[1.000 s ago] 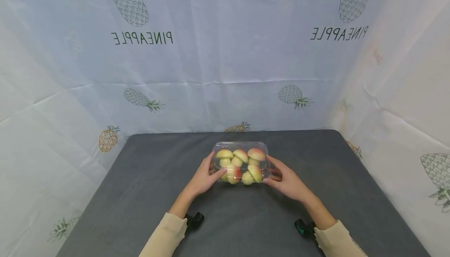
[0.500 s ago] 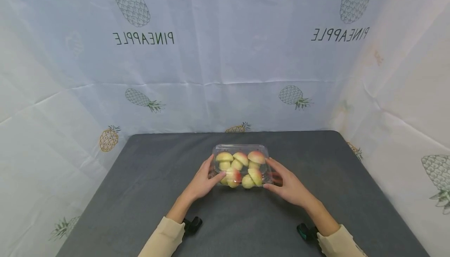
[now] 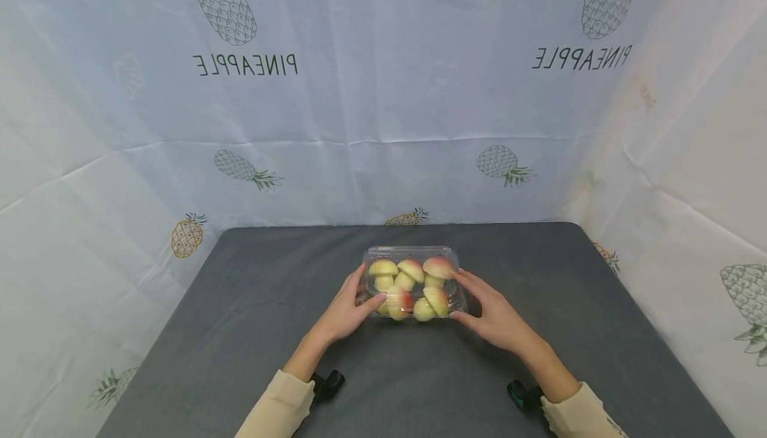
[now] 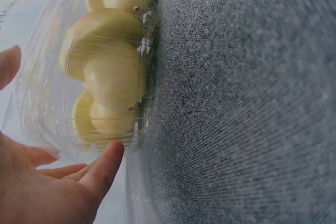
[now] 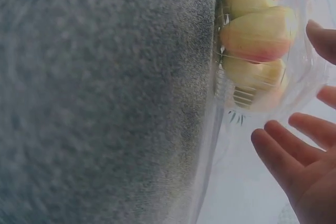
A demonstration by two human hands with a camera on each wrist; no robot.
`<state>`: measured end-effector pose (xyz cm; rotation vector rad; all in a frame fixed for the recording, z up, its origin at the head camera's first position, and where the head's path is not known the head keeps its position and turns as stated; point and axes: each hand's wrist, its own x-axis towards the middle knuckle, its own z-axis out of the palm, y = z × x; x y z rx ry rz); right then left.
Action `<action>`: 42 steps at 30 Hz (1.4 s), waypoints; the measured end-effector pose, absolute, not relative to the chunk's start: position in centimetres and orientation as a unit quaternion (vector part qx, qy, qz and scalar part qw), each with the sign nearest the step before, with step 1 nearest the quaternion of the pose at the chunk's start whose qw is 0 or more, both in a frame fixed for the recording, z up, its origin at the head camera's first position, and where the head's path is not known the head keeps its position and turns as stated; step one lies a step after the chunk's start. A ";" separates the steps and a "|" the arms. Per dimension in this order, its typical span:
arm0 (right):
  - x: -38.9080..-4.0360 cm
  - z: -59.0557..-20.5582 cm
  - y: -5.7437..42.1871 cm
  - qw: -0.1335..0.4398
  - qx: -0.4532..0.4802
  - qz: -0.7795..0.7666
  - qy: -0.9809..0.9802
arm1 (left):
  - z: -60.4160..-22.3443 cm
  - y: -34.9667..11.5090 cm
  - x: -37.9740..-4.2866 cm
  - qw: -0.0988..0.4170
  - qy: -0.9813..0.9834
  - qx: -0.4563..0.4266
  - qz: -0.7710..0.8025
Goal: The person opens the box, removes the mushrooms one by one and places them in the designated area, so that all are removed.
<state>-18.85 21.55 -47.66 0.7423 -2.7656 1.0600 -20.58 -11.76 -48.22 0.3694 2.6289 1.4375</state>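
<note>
A clear plastic clamshell box rests on the dark table, its lid down. Inside lie several yellow mushroom-shaped pieces with red blush; their exact kind is unclear. At the box's left end is my left hand, its fingers fairly straight along that end and its thumb near the front corner. In the left wrist view the fingertips seem to touch the plastic. My right hand stands at the right end with fingers spread. A small gap shows between its fingertips and the box in the right wrist view.
The dark grey tabletop runs to a rounded back edge. Pale cloth printed with pineapples hangs behind it and along both sides. A dark wrist device sits on the left wrist, another wrist device on the right.
The box and both hands have come slightly down toward the person since a second ago. Over the last half second the box stays put while the right fingers loosen off its end.
</note>
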 end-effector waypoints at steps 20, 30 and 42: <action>-19.0 -46.7 21.5 0.124 0.288 0.341 -0.886 | -48.1 -12.4 -20.5 0.075 0.859 0.130 0.489; -19.1 -46.7 21.5 0.132 0.294 0.351 -0.879 | -48.4 -12.7 -20.4 0.084 0.844 0.135 0.512; -19.6 -46.2 21.1 0.147 0.296 0.377 -0.865 | -48.8 -13.0 -20.6 0.094 0.843 0.128 0.514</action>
